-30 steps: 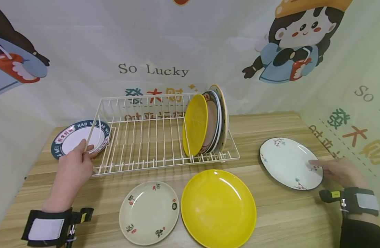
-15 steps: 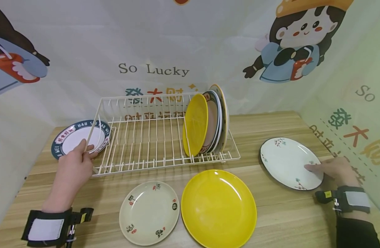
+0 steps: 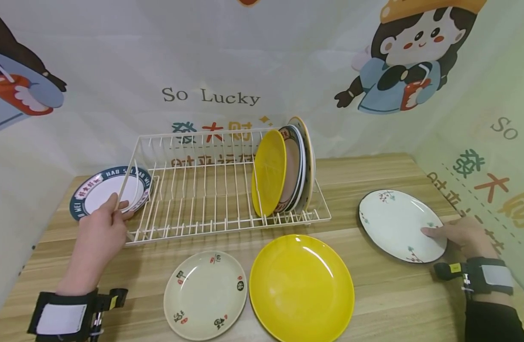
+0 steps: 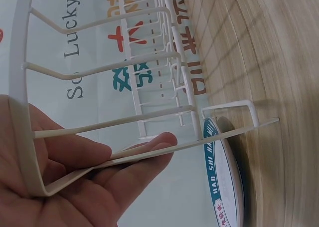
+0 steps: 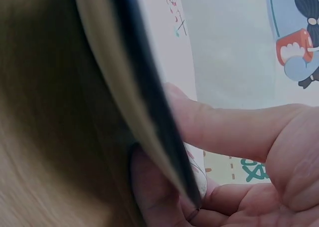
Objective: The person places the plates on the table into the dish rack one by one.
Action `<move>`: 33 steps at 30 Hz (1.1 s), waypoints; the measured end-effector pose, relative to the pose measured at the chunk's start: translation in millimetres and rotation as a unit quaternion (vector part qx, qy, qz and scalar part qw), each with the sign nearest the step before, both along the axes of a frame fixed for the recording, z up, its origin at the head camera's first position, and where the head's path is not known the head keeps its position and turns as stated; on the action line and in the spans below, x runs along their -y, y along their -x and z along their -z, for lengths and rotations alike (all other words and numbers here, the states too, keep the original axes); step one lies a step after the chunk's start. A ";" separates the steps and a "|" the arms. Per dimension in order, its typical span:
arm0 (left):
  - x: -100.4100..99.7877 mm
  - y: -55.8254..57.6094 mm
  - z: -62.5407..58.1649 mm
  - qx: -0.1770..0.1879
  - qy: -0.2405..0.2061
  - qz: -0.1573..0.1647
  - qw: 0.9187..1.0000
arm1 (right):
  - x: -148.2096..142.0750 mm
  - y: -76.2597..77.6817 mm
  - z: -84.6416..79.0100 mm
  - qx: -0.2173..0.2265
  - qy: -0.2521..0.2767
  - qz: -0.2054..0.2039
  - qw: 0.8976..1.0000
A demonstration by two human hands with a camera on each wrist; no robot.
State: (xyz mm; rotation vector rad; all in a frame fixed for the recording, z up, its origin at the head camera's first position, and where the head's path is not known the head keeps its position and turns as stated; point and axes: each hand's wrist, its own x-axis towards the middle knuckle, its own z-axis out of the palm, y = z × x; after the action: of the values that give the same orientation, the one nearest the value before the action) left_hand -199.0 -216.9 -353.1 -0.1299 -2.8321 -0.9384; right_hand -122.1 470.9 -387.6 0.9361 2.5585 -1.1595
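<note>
My left hand (image 3: 101, 230) grips the left end bar of the white wire dish rack (image 3: 214, 222); in the left wrist view the thumb and fingers pinch that flat bar. At the right side, my right hand (image 3: 462, 235) pinches the edge of a white plate (image 3: 398, 225) with a dark rim and small floral sprigs. Its thumb lies on top, and the right wrist view shows fingers curled under the rim. Toward the rack's right end stand a yellow plate (image 3: 269, 173) and several patterned plates (image 3: 308, 164), upright and close together.
A white plate with a blue lettered rim (image 3: 85, 190) lies left of the rack, partly behind its end bar. In front lie a cream plate (image 3: 205, 294) and a large yellow plate (image 3: 301, 287). A printed cloth (image 3: 287, 61) hangs behind the wooden table (image 3: 381, 304).
My right hand has shifted slightly left, its thumb farther onto the floral plate. The left hand keeps its hold on the rack, and the plates stay where they were.
</note>
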 end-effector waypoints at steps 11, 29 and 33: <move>3.2 -1.5 0.3 0.004 -0.006 0.002 1.000 | 2.8 2.1 -7.7 0.018 0.067 -0.034 0.997; 1.8 -2.4 -2.4 0.014 -0.013 0.004 1.000 | 5.9 3.6 -8.9 0.001 0.059 -0.041 0.997; 1.6 -1.1 -1.5 0.011 -0.017 0.009 1.000 | 6.1 3.1 -8.0 0.000 0.050 -0.041 0.998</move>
State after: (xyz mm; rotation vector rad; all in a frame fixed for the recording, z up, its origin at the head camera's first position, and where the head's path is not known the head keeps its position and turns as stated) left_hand -197.9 -218.5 -351.6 -0.1425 -2.8390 -0.9965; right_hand -125.2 464.9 -379.6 0.8008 2.4874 -1.2520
